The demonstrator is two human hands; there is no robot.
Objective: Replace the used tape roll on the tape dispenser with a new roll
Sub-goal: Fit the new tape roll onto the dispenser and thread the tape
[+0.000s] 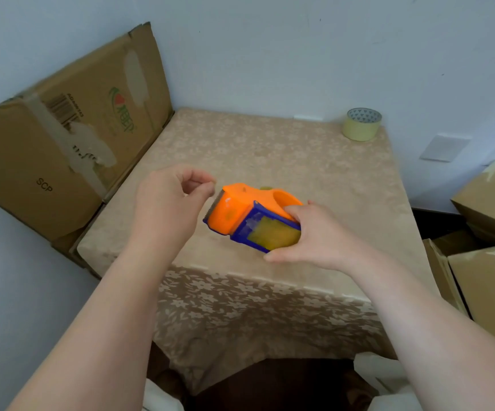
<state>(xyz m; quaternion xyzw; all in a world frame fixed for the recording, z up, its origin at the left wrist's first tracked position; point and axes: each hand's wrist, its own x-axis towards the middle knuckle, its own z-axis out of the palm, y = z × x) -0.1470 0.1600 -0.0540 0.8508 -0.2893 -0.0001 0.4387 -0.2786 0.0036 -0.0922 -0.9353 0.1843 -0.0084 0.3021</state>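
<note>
My right hand (314, 235) grips an orange and blue tape dispenser (240, 212) above the middle of the table, its toothed cutter end pointing left. A yellowish, nearly used-up tape roll (272, 232) shows through the dispenser's blue frame. My left hand (169, 200) hovers just left of the cutter end with thumb and forefinger pinched together; I cannot tell whether a tape end is between them. A fresh pale yellow tape roll (361, 124) lies flat at the table's far right corner.
The table (270, 155) wears a beige floral cloth and stands against a white wall. A flattened cardboard box (62, 137) leans at its left. Several cardboard boxes (489, 232) are stacked at the right.
</note>
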